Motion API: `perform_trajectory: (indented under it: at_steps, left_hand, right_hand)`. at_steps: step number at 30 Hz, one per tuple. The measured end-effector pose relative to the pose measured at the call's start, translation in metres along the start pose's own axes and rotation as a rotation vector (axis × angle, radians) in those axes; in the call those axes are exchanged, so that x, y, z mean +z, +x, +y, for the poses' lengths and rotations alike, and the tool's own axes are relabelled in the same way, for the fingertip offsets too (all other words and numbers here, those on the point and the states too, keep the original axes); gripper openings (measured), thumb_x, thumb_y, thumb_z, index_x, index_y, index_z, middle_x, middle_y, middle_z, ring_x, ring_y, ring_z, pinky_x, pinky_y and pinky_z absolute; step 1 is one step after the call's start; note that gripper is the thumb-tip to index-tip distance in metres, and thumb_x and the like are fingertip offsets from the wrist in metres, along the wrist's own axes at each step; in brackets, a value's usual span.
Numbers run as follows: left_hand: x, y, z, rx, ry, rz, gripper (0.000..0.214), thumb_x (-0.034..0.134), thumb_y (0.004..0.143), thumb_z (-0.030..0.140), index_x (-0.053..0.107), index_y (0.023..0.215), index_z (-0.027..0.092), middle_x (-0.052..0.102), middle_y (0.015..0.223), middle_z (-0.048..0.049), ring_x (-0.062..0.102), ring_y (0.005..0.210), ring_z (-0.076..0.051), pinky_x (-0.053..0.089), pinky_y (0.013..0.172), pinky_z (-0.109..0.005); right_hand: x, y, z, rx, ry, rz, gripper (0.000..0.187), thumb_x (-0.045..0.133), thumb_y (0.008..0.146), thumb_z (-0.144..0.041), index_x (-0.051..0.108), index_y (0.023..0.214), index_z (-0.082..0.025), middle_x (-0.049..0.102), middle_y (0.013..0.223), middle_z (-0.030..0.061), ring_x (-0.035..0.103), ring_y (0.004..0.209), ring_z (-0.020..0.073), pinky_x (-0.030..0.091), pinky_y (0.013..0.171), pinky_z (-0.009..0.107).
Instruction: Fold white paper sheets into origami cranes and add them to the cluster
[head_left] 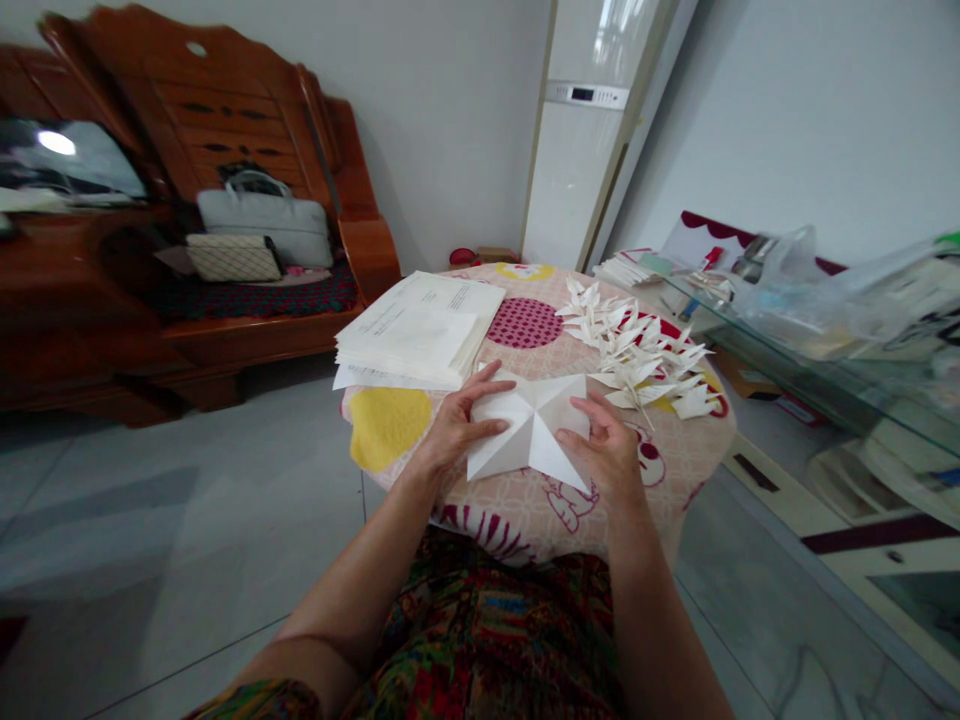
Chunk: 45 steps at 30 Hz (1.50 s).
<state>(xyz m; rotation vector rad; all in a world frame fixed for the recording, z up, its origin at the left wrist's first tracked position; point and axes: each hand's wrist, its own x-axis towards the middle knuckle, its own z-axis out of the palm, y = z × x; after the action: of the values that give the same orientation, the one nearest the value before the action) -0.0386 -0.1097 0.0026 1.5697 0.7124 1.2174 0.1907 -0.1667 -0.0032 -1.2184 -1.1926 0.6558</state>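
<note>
A square sheet of white paper point(531, 428), creased so that its folds meet at a raised middle, is held just over the near part of a cloth-covered round table point(457, 480). My left hand point(463, 418) pinches its left side between thumb and fingers. On the opposite side, my right hand point(602, 440) grips the paper with the thumb on top and fingers around the edge. Beyond my left hand lies a thick stack of paper point(420, 325), some sheets printed. A heap of folded white paper cranes point(637, 350) covers the table's right side.
Right of the table stands a glass-topped cabinet point(787, 370) with plastic bags point(802, 290) and papers point(630, 268). At the left is a wooden sofa point(210, 110) holding a grey handbag point(266, 220) and a quilted purse point(232, 258). A tall white air conditioner point(574, 150) stands behind.
</note>
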Motion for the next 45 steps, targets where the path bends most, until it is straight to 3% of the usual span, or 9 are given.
perform_trajectory:
  at_steps: [4,9,13,18,27,32,38,45]
  left_hand:
    - [-0.001,0.0,-0.001,-0.009,-0.027,0.001,0.051,0.085,0.067,0.03,0.074,0.117,0.031,0.039,0.16,-0.003,0.031,0.148,-0.033,0.021,0.123,-0.053]
    - [0.001,-0.001,-0.003,-0.065,-0.173,0.016,0.051,0.086,0.065,0.026,0.075,0.114,0.03,0.037,0.16,-0.0025,0.036,0.145,-0.036,0.04,0.113,-0.05]
    - [0.002,-0.001,-0.003,-0.078,-0.207,0.011,0.05,0.086,0.064,0.025,0.076,0.112,0.03,0.038,0.16,-0.0019,0.033,0.147,-0.034,0.044,0.11,-0.046]
    - [0.003,-0.001,0.0,-0.081,-0.217,-0.002,0.05,0.086,0.064,0.023,0.076,0.112,0.029,0.038,0.16,-0.0021,0.03,0.148,-0.035,0.044,0.109,-0.045]
    - [0.004,-0.002,0.002,-0.078,-0.221,-0.008,0.049,0.085,0.065,0.022,0.076,0.112,0.029,0.038,0.16,-0.0018,0.032,0.148,-0.034,0.043,0.111,-0.045]
    - [0.004,-0.002,0.001,-0.074,-0.23,-0.009,0.049,0.085,0.065,0.023,0.076,0.112,0.03,0.037,0.16,-0.0019,0.032,0.147,-0.034,0.043,0.11,-0.046]
    - [0.002,-0.002,0.005,-0.053,-0.184,-0.008,0.05,0.086,0.065,0.025,0.076,0.113,0.028,0.039,0.159,-0.0044,0.032,0.147,-0.034,0.034,0.117,-0.047]
    - [0.003,-0.002,0.01,-0.04,-0.137,0.014,0.047,0.086,0.066,0.027,0.076,0.113,0.028,0.039,0.159,-0.0045,0.035,0.146,-0.035,0.035,0.116,-0.049]
  right_hand:
    - [0.0,0.0,0.003,0.01,0.066,0.015,0.049,0.089,0.057,-0.034,0.077,0.103,-0.021,0.05,0.149,0.0137,0.058,0.126,0.0338,0.048,0.105,0.048]
    - [-0.001,-0.001,-0.008,-0.087,0.189,0.007,0.041,0.083,0.067,-0.026,0.076,0.107,-0.022,0.059,0.14,0.0115,0.057,0.128,0.0316,0.048,0.105,0.046]
    - [0.0,-0.004,-0.023,-0.132,0.203,0.052,0.037,0.081,0.07,-0.025,0.076,0.107,-0.021,0.068,0.127,0.0096,0.065,0.114,0.028,0.052,0.096,0.041]
    - [-0.003,-0.007,-0.029,-0.084,0.144,0.039,0.038,0.078,0.073,-0.027,0.075,0.111,-0.022,0.075,0.108,0.008,0.07,0.086,0.0219,0.055,0.074,0.034]
    - [-0.005,-0.009,-0.03,-0.053,0.076,0.041,0.039,0.076,0.074,-0.029,0.075,0.112,-0.021,0.077,0.092,0.006,0.068,0.073,0.0203,0.05,0.06,0.03]
    - [-0.005,-0.01,-0.032,-0.045,0.097,0.037,0.037,0.078,0.071,-0.026,0.076,0.107,-0.022,0.075,0.086,0.0033,0.063,0.066,0.0168,0.048,0.057,0.028]
    - [-0.006,-0.009,-0.031,0.1,0.185,0.054,0.03,0.081,0.065,-0.027,0.079,0.095,-0.022,0.068,0.064,-0.0015,0.055,0.052,0.0131,0.043,0.049,0.026]
    - [-0.007,-0.007,-0.026,0.111,0.188,0.093,0.037,0.084,0.06,-0.026,0.08,0.096,-0.021,0.072,0.07,0.0003,0.059,0.055,0.0153,0.047,0.053,0.029]
